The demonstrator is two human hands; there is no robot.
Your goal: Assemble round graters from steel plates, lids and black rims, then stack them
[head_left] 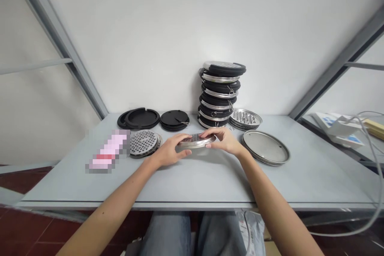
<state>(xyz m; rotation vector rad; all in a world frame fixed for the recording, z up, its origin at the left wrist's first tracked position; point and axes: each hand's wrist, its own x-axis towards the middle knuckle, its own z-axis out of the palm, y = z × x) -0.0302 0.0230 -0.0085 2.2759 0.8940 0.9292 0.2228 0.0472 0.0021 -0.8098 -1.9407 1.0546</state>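
Between my two hands is a round metal grater (196,141), apparently a perforated disc seated on a shiny rimmed plate. My left hand (171,150) is closed on its left edge, fingers on top and thumb low at the front. From the right, my right hand (225,140) grips the opposite edge, with fingertips on the perforated face and the thumb at the rim. The disc is held nearly level, low over the table. Just left of my left hand lies a pile of grater discs (144,142). Smooth round metal plates (265,146) are stacked beyond my right wrist.
Against the wall rises a tall stack of black rings and metal discs (217,100). Black rings (142,118) and black discs (174,121) lie at the back left. More grater discs (246,119) sit behind the plates. A pixelated pink patch (109,150) covers something left.
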